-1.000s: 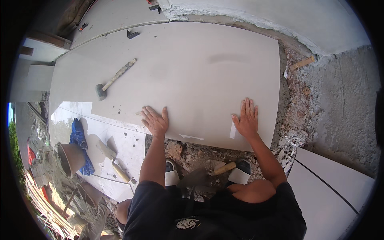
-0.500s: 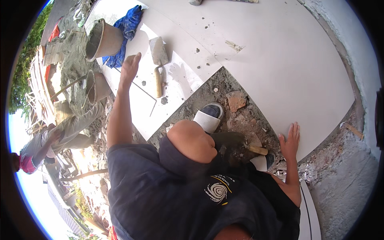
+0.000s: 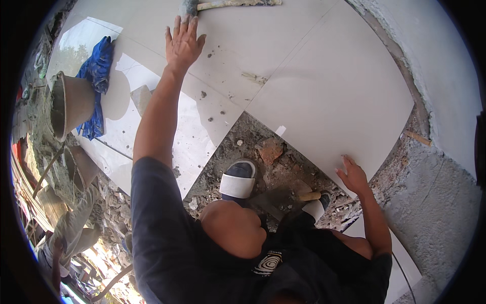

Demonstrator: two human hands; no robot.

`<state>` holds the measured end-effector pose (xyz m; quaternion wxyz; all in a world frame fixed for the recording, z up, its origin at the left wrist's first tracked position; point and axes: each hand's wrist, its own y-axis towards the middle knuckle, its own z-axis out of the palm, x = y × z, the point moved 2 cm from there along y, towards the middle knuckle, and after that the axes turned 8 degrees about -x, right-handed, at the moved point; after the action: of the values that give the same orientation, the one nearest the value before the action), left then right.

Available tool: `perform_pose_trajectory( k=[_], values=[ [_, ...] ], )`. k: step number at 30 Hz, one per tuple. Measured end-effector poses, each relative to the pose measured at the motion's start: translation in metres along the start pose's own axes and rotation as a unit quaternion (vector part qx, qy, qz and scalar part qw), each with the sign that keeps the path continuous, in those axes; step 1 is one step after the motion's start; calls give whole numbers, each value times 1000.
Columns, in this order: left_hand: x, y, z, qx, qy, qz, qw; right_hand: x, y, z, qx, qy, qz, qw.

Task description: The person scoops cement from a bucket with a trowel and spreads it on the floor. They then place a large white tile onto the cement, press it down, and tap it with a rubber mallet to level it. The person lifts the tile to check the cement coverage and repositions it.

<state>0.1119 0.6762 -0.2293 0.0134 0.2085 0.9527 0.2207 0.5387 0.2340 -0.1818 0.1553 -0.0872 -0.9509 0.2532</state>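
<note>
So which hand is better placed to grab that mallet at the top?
Left. The left hand is stretched out, fingers open, just below the mallet; the right hand rests far off on the big tile's near edge.

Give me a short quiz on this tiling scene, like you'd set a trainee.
1. True or false: the left hand is stretched out with open fingers just short of the mallet.
2. What does the right hand rest on? A) bucket B) tile edge C) cloth
3. What colour is the cloth beside the bucket?

Key: 1 true; 2 B, the big tile; 3 blue.
</note>
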Motion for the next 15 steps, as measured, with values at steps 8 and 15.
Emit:
perform_pose_trajectory(
  k=[8, 15],
  values=[
    [-21, 100, 87, 124, -67, 33, 989, 9, -74, -35, 37, 85, 273, 957],
    [-58, 57, 28, 23, -169, 200, 965, 77, 36, -113, -365, -31, 90, 926]
  ],
)
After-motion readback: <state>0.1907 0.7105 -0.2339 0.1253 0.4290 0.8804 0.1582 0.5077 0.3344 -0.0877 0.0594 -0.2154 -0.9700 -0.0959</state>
